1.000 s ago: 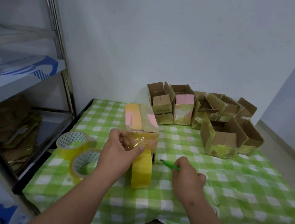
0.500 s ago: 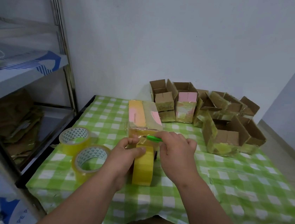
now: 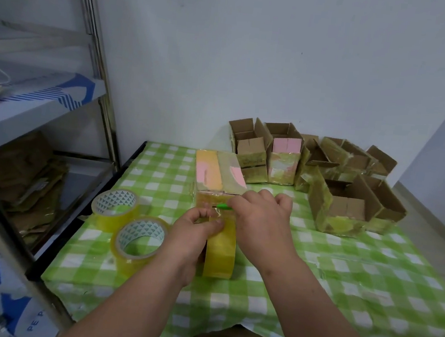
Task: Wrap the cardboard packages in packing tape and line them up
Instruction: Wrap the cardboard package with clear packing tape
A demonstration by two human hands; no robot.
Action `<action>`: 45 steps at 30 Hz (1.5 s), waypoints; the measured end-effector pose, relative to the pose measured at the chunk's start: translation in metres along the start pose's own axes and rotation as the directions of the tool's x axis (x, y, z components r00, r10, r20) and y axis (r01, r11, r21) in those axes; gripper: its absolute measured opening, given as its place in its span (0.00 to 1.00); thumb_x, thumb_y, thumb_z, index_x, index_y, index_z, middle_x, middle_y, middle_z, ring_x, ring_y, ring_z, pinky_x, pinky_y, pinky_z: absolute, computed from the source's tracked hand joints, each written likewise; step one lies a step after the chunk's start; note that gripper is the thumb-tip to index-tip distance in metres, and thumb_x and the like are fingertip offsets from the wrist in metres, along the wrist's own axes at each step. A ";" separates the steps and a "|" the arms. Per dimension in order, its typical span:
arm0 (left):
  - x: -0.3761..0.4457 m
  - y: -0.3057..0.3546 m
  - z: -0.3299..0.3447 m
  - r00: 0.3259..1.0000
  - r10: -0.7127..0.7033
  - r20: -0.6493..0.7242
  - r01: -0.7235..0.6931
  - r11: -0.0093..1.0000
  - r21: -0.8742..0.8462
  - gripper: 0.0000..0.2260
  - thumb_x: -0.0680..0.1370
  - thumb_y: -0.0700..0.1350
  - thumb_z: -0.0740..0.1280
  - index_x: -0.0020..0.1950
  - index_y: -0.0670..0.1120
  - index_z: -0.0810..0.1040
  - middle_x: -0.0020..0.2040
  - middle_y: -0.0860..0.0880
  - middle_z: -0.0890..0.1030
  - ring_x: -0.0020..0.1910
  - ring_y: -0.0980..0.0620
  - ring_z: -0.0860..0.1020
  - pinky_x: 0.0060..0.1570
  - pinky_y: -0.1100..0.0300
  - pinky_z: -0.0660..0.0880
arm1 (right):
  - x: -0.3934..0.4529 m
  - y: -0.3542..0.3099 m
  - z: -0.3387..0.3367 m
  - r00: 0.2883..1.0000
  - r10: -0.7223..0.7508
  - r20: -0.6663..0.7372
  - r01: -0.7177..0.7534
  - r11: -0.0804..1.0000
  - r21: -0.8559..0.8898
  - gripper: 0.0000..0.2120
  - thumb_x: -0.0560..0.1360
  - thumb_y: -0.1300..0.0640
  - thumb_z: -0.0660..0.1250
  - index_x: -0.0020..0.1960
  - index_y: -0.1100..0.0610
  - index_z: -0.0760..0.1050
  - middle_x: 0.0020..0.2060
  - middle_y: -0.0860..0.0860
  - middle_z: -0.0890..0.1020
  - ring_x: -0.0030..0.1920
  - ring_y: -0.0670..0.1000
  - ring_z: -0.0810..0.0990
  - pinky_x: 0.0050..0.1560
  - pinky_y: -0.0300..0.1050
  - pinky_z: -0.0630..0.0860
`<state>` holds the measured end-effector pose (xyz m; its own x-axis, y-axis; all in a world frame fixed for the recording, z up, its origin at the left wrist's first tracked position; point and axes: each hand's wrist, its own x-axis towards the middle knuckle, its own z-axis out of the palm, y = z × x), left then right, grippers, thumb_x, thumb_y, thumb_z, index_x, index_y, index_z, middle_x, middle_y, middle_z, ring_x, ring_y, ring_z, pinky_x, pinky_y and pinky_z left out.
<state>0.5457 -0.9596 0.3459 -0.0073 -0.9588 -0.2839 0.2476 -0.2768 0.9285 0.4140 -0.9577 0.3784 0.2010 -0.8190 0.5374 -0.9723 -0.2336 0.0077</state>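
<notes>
Cardboard boxes (image 3: 347, 210) stand open at upper right, contents unclear. Left hand (image 3: 194, 234) pinches the upright tape roll (image 3: 220, 251); right hand (image 3: 262, 220) grips a green cutter (image 3: 222, 206) against the taped package (image 3: 218, 179).

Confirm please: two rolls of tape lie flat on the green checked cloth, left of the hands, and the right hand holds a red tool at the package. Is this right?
Not quite. The head view shows the tool in the right hand is green, not red. The rest holds: two rolls of tape lie flat on the green checked cloth, left of the hands, and the tool is at the package.
</notes>
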 end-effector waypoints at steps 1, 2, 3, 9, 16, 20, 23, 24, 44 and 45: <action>0.000 0.000 0.000 1.000 0.003 0.001 -0.003 1.000 0.000 0.07 0.75 0.41 0.73 0.40 0.53 0.81 0.43 0.47 0.86 0.41 0.47 0.83 0.38 0.53 0.77 | 0.001 -0.001 0.000 1.000 -0.009 -0.001 0.009 1.000 -0.003 0.13 0.64 0.62 0.74 0.45 0.47 0.82 0.36 0.45 0.79 0.40 0.53 0.75 0.43 0.48 0.52; 0.000 0.001 0.000 1.000 0.006 0.003 -0.006 1.000 0.001 0.07 0.74 0.41 0.73 0.40 0.53 0.81 0.43 0.47 0.86 0.40 0.48 0.83 0.37 0.54 0.77 | 0.001 -0.001 0.000 1.000 -0.018 0.001 0.018 1.000 -0.008 0.13 0.64 0.62 0.74 0.44 0.47 0.82 0.36 0.45 0.79 0.40 0.53 0.76 0.43 0.48 0.52; 0.000 0.001 -0.001 1.000 0.007 0.005 -0.007 1.000 0.003 0.07 0.75 0.41 0.73 0.40 0.52 0.81 0.43 0.47 0.86 0.39 0.48 0.83 0.36 0.55 0.77 | 0.002 -0.001 0.000 1.000 -0.024 0.002 0.024 1.000 -0.011 0.13 0.64 0.62 0.74 0.44 0.47 0.82 0.35 0.45 0.79 0.40 0.52 0.76 0.42 0.48 0.52; 0.002 0.003 -0.001 1.000 -0.006 -0.009 0.006 1.000 0.027 0.10 0.75 0.40 0.71 0.36 0.54 0.79 0.41 0.49 0.84 0.41 0.46 0.81 0.38 0.53 0.76 | 0.004 0.007 -0.005 0.997 -0.062 0.043 0.065 0.996 -0.058 0.16 0.63 0.65 0.71 0.45 0.48 0.81 0.36 0.45 0.78 0.42 0.53 0.74 0.41 0.47 0.44; 0.004 0.008 0.000 0.999 -0.033 0.036 0.032 0.999 0.028 0.13 0.75 0.37 0.68 0.35 0.53 0.77 0.39 0.47 0.83 0.37 0.47 0.81 0.35 0.54 0.77 | -0.001 0.026 -0.008 0.996 -0.030 0.081 0.036 0.997 -0.075 0.20 0.62 0.67 0.70 0.47 0.45 0.81 0.35 0.45 0.76 0.42 0.52 0.73 0.41 0.48 0.46; 0.006 0.012 -0.006 0.999 -0.054 0.002 0.054 0.999 0.009 0.11 0.76 0.37 0.66 0.37 0.51 0.76 0.36 0.49 0.82 0.32 0.50 0.81 0.29 0.58 0.76 | -0.016 0.040 0.003 0.998 -0.007 0.060 0.010 0.999 -0.048 0.20 0.60 0.69 0.71 0.44 0.47 0.82 0.33 0.45 0.76 0.39 0.54 0.74 0.41 0.47 0.47; 0.007 0.016 -0.010 0.996 -0.088 0.019 0.088 0.996 0.000 0.07 0.76 0.39 0.66 0.40 0.50 0.76 0.42 0.46 0.83 0.39 0.45 0.80 0.33 0.54 0.78 | -0.033 0.050 0.019 0.984 0.159 0.078 -0.163 0.986 0.046 0.16 0.72 0.64 0.68 0.52 0.45 0.81 0.42 0.45 0.82 0.46 0.52 0.77 0.46 0.47 0.53; 0.006 0.016 -0.010 0.995 -0.094 0.032 0.094 0.996 0.006 0.07 0.76 0.39 0.66 0.41 0.50 0.76 0.42 0.46 0.83 0.39 0.45 0.80 0.33 0.55 0.78 | -0.037 0.051 0.024 0.966 0.226 0.125 -0.240 0.965 0.110 0.15 0.75 0.61 0.66 0.56 0.44 0.80 0.45 0.45 0.82 0.49 0.51 0.77 0.49 0.48 0.55; -0.019 0.000 0.002 0.977 0.203 -0.065 -0.191 0.968 0.160 0.03 0.75 0.42 0.72 0.44 0.51 0.82 0.43 0.53 0.82 0.41 0.56 0.78 0.37 0.62 0.72 | -0.062 -0.034 0.020 0.761 0.348 0.548 -0.594 0.032 0.804 0.07 0.79 0.54 0.66 0.54 0.49 0.81 0.45 0.47 0.85 0.46 0.48 0.83 0.47 0.42 0.77; -0.019 0.001 0.001 0.965 0.245 -0.092 -0.228 0.960 0.161 0.04 0.75 0.41 0.73 0.41 0.49 0.82 0.41 0.56 0.83 0.39 0.59 0.79 0.35 0.66 0.73 | -0.063 -0.035 0.018 0.767 0.354 0.536 -0.589 0.054 0.807 0.06 0.79 0.56 0.66 0.52 0.50 0.81 0.44 0.50 0.85 0.46 0.51 0.83 0.46 0.44 0.77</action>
<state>0.5452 -0.9416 0.3526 0.1428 -0.9873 -0.0689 0.0833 -0.0574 0.9949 0.4376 -0.9075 0.3290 -0.1258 -0.9914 -0.0371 -0.0749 0.0468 -0.9961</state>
